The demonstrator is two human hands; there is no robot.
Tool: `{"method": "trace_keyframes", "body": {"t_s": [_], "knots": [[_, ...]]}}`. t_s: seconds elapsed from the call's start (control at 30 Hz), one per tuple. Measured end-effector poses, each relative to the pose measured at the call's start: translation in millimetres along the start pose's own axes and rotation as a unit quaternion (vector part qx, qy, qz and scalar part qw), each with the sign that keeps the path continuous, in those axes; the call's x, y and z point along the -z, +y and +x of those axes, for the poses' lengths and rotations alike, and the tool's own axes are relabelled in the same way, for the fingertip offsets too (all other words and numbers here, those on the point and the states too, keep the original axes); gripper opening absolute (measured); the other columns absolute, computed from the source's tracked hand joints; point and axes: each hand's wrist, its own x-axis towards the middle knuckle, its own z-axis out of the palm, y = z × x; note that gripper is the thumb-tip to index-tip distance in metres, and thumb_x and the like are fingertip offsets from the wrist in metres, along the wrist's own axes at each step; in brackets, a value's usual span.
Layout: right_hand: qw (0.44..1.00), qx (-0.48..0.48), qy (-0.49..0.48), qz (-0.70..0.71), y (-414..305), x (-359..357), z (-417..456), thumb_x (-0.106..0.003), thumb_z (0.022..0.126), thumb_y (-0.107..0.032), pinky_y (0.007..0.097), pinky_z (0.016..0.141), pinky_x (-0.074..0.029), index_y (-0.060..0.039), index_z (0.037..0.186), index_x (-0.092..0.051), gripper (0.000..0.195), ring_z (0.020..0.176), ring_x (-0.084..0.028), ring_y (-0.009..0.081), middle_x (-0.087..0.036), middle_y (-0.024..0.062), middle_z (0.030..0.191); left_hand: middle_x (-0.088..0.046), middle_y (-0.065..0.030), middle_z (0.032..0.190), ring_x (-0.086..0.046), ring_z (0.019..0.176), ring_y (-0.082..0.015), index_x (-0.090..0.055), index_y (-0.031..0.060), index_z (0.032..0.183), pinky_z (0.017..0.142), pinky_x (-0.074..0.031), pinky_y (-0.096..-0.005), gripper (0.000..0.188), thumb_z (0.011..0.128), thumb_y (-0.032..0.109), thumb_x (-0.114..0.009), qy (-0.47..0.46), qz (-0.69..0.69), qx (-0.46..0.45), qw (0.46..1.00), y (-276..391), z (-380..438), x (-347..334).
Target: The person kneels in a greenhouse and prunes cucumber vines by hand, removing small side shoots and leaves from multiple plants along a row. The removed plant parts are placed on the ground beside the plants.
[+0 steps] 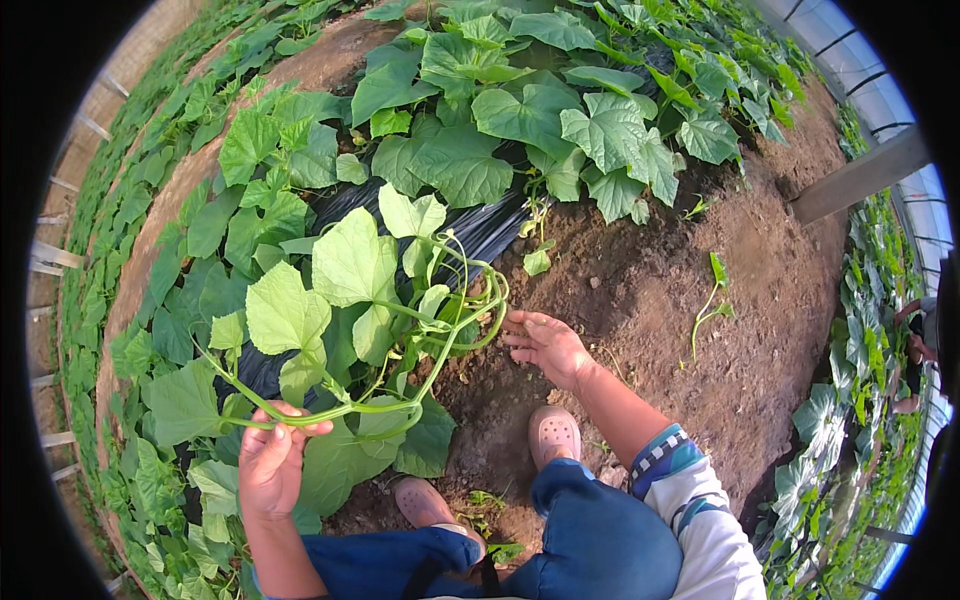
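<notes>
A long green vine stem (352, 407), probably cucumber, is pinched between the thumb and fingers of my left hand (274, 457) at the lower left. The vine curves up and to the right in a loop, with pale leaf undersides (356, 259) turned to the camera and thin curling tendrils on it. My right hand (544, 345) is at the centre, fingers slightly spread and pointing left, close beside the right bend of the looped vine. Whether its fingertips touch the stem cannot be told. Black plastic mulch film (480, 232) shows under the plants behind the vine.
Dense leafy plants (525, 112) fill the far side and the left. Bare soil (637, 277) lies at the right, with a cut shoot (705, 315) on it. A slanted post (862, 176) rises at the right. My clogs (555, 435) stand on the soil. Part of another person (919, 337) shows far right.
</notes>
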Motion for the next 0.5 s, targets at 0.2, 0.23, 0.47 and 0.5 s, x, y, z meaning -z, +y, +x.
{"method": "trace_keyframes", "body": {"t_s": [0.2, 0.23, 0.47, 0.5], "knots": [[0.958, -0.028, -0.184, 0.220, 0.9, -16.5, 30.4, -0.044, 0.105, -0.033, 0.0429, 0.099, -0.045, -0.0087, 0.138, -0.050, 0.042, 0.107, -0.061, 0.0259, -0.065, 0.0099, 0.115, -0.068, -0.0125, 0.096, -0.068, 0.095, -0.0286, -0.058, 0.0023, 0.106, 0.094, -0.049, -0.0443, 0.015, 0.097, 0.015, -0.059, 0.004, -0.009, 0.028, 1.000, -11.9, 4.9, 12.4], [0.945, -0.030, -0.223, 0.236, 0.2, -16.5, 35.0, -0.044, 0.104, -0.034, 0.0436, 0.099, -0.045, -0.0092, 0.138, -0.049, 0.043, 0.105, -0.061, 0.0259, -0.065, 0.0099, 0.113, -0.068, -0.0122, 0.096, -0.068, 0.094, -0.0285, -0.058, 0.0024, 0.106, 0.094, -0.049, -0.0443, 0.015, 0.097, 0.015, -0.059, 0.008, -0.011, 0.031, 0.999, -12.0, 4.7, 14.2], [0.928, -0.002, -0.211, 0.308, -1.8, -9.2, 38.6, -0.058, 0.098, -0.019, 0.0418, 0.094, -0.051, -0.0070, 0.119, -0.063, 0.024, 0.095, -0.061, 0.0219, -0.064, 0.0068, 0.100, -0.066, -0.0095, 0.100, -0.068, 0.095, -0.0299, -0.058, 0.0026, 0.106, 0.094, -0.050, -0.0442, 0.016, 0.095, 0.013, -0.062, 0.006, -0.021, 0.043, 0.999, -14.3, 6.2, 24.1], [0.942, -0.010, -0.166, 0.291, -4.1, -10.8, 35.8, -0.058, 0.098, -0.018, 0.0412, 0.094, -0.051, -0.0066, 0.117, -0.063, 0.023, 0.094, -0.061, 0.0211, -0.064, 0.0059, 0.099, -0.065, -0.0086, 0.101, -0.067, 0.095, -0.0302, -0.058, 0.0025, 0.107, 0.094, -0.051, -0.0444, 0.017, 0.094, 0.013, -0.062, 0.003, -0.020, 0.042, 0.999, -14.0, 6.1, 25.0]]}}
